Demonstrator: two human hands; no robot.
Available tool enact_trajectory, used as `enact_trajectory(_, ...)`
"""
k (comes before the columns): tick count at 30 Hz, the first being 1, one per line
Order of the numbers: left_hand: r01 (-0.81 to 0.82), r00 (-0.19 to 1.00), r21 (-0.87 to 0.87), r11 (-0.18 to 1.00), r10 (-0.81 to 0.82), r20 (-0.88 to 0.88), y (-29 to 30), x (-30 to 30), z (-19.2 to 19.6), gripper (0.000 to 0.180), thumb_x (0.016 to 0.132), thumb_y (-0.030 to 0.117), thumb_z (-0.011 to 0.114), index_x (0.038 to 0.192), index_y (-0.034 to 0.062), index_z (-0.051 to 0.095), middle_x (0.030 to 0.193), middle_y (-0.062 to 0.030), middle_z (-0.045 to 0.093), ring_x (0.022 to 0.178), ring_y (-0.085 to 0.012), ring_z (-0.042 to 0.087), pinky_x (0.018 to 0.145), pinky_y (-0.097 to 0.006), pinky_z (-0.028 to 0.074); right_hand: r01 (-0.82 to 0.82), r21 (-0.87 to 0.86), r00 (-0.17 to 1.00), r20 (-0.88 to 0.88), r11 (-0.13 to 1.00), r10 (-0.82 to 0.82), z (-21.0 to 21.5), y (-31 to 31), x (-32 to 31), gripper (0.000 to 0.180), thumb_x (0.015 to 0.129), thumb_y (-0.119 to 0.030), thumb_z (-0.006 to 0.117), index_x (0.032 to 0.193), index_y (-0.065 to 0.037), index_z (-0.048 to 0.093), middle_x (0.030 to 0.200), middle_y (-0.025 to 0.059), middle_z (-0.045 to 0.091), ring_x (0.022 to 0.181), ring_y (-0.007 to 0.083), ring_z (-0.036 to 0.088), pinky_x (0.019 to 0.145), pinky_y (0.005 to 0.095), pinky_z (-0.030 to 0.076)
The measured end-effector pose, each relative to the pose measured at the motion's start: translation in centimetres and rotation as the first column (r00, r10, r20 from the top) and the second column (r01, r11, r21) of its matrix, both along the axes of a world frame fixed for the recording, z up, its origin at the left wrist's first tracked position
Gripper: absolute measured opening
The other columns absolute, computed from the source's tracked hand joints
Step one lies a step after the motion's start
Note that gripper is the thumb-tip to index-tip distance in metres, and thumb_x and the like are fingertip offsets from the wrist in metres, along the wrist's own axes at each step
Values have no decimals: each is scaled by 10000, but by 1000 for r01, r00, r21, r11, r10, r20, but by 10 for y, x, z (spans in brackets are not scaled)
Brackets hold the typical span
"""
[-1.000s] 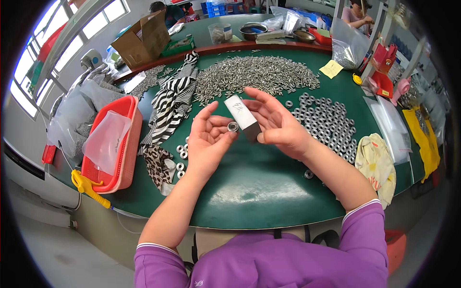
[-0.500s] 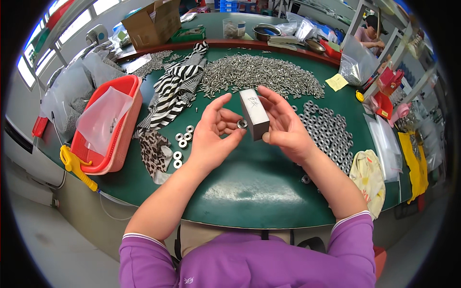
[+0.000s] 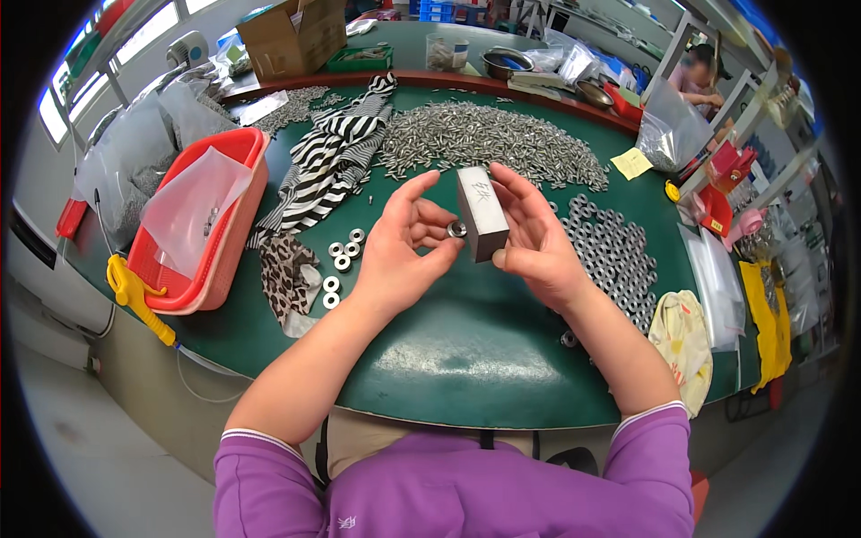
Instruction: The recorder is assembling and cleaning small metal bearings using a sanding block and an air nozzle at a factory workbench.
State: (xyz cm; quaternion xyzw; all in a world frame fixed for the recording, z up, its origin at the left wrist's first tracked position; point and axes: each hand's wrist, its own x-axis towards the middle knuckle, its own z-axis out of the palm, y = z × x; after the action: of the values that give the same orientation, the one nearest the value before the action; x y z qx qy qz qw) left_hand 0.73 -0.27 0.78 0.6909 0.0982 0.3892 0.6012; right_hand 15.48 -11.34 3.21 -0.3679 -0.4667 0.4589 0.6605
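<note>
- Shiny metal up front: a small ring [image 3: 457, 229] is pinched in the left hand's [image 3: 395, 262] grip, between thumb and fingers, just left of the block. Whether the two touch can't be told.
- Probably stiff, hard to break and a bit slippery, so it'd be best taken by its outer rim.
- White-faced, dark-sided block [image 3: 485, 211] is clasped by the right hand [image 3: 542, 258], thumb at the near end. Looks rigid and maybe heftier; long sides should be easiest to hold.
- Dark handwriting is carried on that white face; no brand can be made out.
- More rings [image 3: 342, 263] are scattered left on the green worktop [image 3: 439, 386], a bigger batch [image 3: 612, 260] laid out right.
- Metal pins [image 3: 484, 139] are heaped further back, beside a striped cloth [image 3: 327, 166].
- Yellow note [image 3: 631, 163] is laid right of the heap; any writing's too small to be read.
</note>
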Motion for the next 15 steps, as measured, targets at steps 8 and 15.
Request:
enact_trajectory(8, -21, 999, 1, 1000, 21, -26, 2, 0, 2, 670, 740, -73, 617, 1318, 22, 292, 915, -99, 552, 789, -128, 604, 718, -245, 502, -2, 3, 999, 39, 1000, 1, -2, 0, 0, 821, 653, 87, 568, 1386, -81, 239, 1392, 114, 295, 1324, 236, 274, 1084, 379, 243)
enact_trajectory(15, 20, 1000, -14, 1000, -20, -11, -2, -1, 1, 668, 741, -89, 600, 1322, 25, 288, 925, -100, 560, 793, -130, 603, 724, -246, 500, 32, -9, 998, 49, 999, -32, -3, -3, -1, 827, 653, 59, 606, 1385, -72, 244, 1375, 113, 326, 1316, 225, 289, 1095, 384, 220)
